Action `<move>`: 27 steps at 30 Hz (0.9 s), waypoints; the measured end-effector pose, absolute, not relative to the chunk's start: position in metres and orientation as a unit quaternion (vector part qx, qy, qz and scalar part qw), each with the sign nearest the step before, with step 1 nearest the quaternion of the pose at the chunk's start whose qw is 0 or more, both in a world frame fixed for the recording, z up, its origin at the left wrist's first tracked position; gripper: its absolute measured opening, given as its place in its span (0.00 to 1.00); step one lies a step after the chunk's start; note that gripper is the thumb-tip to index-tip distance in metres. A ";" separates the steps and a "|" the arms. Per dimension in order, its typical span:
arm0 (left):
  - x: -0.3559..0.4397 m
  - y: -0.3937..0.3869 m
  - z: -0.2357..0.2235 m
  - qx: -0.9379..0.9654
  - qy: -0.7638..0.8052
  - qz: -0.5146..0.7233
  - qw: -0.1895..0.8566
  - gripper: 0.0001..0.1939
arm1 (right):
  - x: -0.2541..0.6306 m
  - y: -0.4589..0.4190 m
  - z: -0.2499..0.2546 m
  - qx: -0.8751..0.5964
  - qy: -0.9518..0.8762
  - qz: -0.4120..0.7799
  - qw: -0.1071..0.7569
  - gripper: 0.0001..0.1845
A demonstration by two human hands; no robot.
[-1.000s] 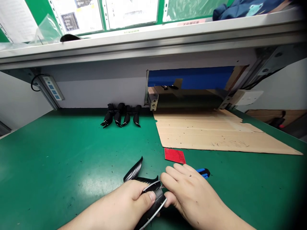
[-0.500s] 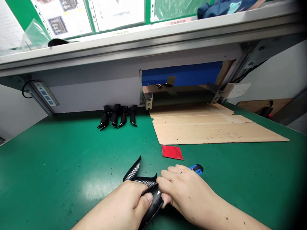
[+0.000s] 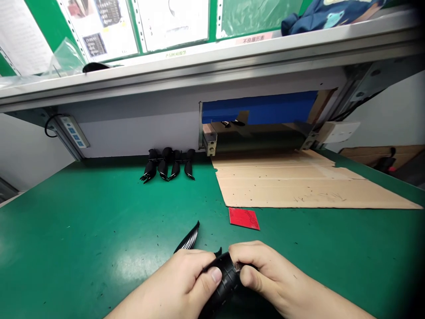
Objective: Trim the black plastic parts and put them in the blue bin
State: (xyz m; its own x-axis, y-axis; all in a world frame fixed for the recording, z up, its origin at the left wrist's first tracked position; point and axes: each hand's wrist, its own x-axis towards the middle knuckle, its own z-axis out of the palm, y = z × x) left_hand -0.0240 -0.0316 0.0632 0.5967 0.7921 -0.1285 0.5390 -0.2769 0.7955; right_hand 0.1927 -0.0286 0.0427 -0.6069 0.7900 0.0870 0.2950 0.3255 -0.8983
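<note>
Low in the view, my left hand (image 3: pixel 186 279) and my right hand (image 3: pixel 262 270) are both closed on one black curved plastic part (image 3: pixel 223 281) with pale ribs, thumbs pressed onto it. A pointed black ribbed blade (image 3: pixel 189 239) sticks out past my left knuckles. Just beyond my right hand a small red card (image 3: pixel 244 218) lies on the green mat (image 3: pixel 83 221). A row of several similar black pointed parts (image 3: pixel 168 165) rests against the back wall.
A flattened cardboard sheet (image 3: pixel 299 181) covers the mat's right rear, leading into an opening with a blue panel (image 3: pixel 259 108). A metal shelf (image 3: pixel 199 66) overhangs the bench, with papers and dark blue cloth (image 3: pixel 325 13) above. A power strip (image 3: pixel 73 131) hangs at left.
My right hand curled from lying flat over the part into a grip on its end, hiding the blue-and-black tool that showed behind it. The part rolled up between both hands.
</note>
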 end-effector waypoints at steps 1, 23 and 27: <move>-0.024 -0.032 0.062 0.786 0.419 0.152 0.428 0.16 | 0.195 -0.028 0.042 -0.354 -0.759 0.472 0.276 0.31; -0.016 -0.029 0.047 0.501 0.430 0.273 0.699 0.15 | 0.189 -0.023 0.016 -0.431 -0.872 -0.072 0.221 0.27; -0.013 -0.031 0.041 0.504 0.457 0.286 0.675 0.17 | 0.186 -0.023 0.010 -0.434 -0.876 -0.068 0.199 0.15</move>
